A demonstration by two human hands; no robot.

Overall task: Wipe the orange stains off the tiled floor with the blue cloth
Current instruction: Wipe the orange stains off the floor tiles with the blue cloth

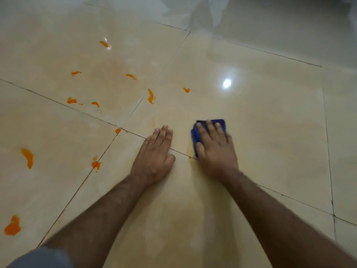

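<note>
My right hand point(214, 146) lies flat with straight fingers on the folded blue cloth point(195, 136), pressing it to the glossy beige tiled floor point(270, 122). A faint orange smear point(190, 149) shows at the cloth's left edge. My left hand point(155, 155) rests flat on the floor beside it, palm down and holding nothing. Several orange stains lie to the left and ahead: a long one point(151, 96), a small one point(186, 90), one on a grout corner point(117, 130), and bigger ones point(28, 157) point(13, 226) at the far left.
Dark grout lines point(58, 104) cross the floor between large tiles. A bright lamp reflection point(227, 83) glares on the tile ahead of the cloth. A grey fabric edge point(40, 257) shows at the bottom left.
</note>
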